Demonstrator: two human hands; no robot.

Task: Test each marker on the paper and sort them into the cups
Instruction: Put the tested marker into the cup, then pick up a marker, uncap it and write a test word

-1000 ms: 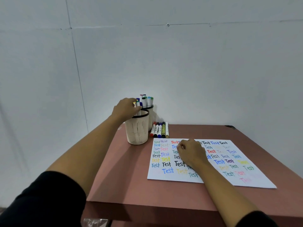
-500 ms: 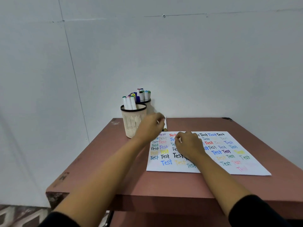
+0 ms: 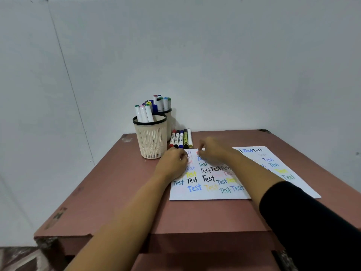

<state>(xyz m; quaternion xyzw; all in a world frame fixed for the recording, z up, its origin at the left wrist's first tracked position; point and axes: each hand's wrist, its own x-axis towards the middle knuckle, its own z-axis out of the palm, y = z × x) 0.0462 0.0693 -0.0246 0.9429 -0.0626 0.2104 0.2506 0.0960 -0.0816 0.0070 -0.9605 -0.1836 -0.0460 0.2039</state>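
So the left hand (image 3: 172,163) was up at the front cup (image 3: 150,141) a second ago, and now it's back down at the top-left corner of the paper (image 3: 205,195), just below the row of five markers (image 3: 180,138) lying on the desk (image 3: 117,192). I read that as one marker sorted and the next about to get picked. Its fingers (image 3: 183,155) are curled in, but I honestly can't tell whether they've got anything between them yet; all five markers look like they're lying flat in the row.

The right hand (image 3: 213,151) has slid a bit further up the paper, fingers curled too, and again I can't tell if it's pinching something or only resting there. The front cup holds a few white-barrelled markers, and the back cup (image 3: 170,122) behind it is fuller. Five left to test, I'd guess.
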